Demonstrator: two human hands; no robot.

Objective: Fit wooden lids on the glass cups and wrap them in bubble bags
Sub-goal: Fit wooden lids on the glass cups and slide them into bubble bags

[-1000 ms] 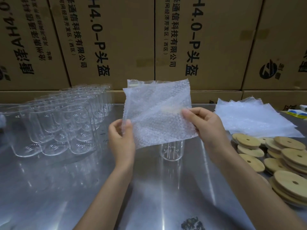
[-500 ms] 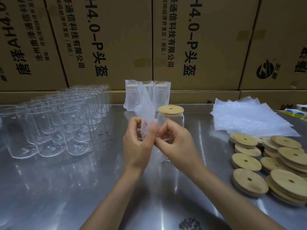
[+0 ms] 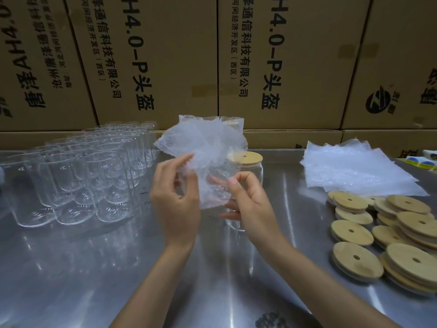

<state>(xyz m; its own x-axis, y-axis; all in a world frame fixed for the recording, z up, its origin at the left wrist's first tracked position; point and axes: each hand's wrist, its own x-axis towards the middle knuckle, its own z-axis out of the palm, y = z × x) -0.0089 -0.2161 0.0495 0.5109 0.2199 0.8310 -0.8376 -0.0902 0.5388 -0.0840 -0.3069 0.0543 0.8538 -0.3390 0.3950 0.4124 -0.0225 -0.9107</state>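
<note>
both hands hold one bubble bag (image 3: 208,159) up in the air just in front of the lidded glass cup (image 3: 248,176), which stands on the steel table (image 3: 71,268). the left hand (image 3: 176,200) pinches the bag's left edge between thumb and curled fingers. the right hand (image 3: 250,202) pinches the lower right part of the bag between thumb and forefinger, its other fingers bent beneath. the bag is crumpled and spread wide at the top, partly hiding the cup and its wooden lid (image 3: 248,157). to the left of the cup stands a block of bare glass cups (image 3: 78,181). to its right lie a heap of flat bubble bags (image 3: 354,171) and piles of wooden lids (image 3: 390,233). behind it stand wrapped cups (image 3: 189,120) against cardboard boxes (image 3: 272,55).
</note>
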